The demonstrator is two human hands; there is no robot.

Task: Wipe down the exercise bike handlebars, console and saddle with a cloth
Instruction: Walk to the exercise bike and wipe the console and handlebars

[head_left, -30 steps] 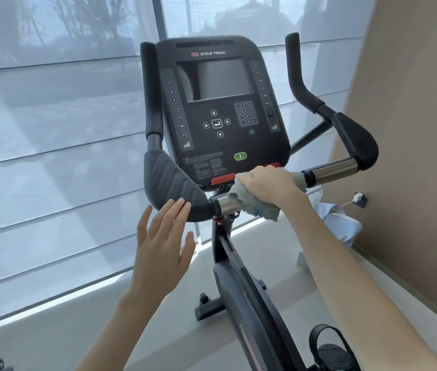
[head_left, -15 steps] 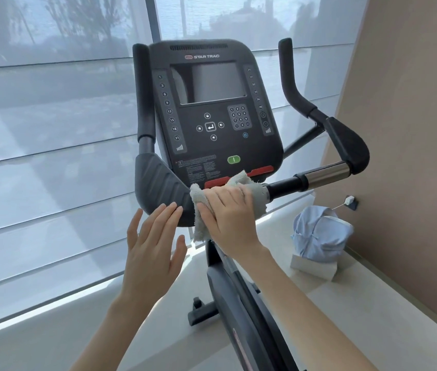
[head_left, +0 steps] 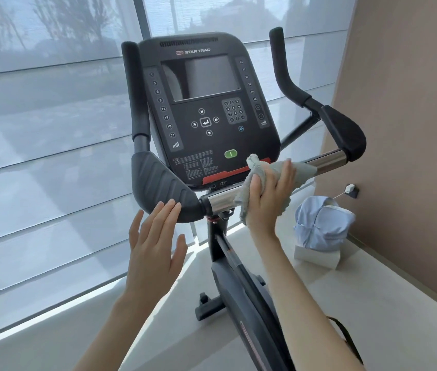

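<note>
Exercise bike (head_left: 238,303) handlebars (head_left: 220,202): mid-wipe, along centre chrome bar.
Below console (head_left: 206,111), grey cloth (head_left: 303,170) draped over bar, gripped by right hand (head_left: 268,194); left hand (head_left: 153,242) flat, empty, fingertips against left pad (head_left: 158,183). Next, likely: sliding outward, then console; saddle unseen.

One bike (head_left: 206,103), one cloth (head_left: 304,170), two hands (head_left: 155,242) (head_left: 271,195) — one blue bundle (head_left: 321,226).

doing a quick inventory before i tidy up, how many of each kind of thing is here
exercise bike: 1
grey cloth: 1
hands: 2, left hand and right hand
light blue fabric bundle: 1
white box: 1
wall plug: 1
total: 7
</note>
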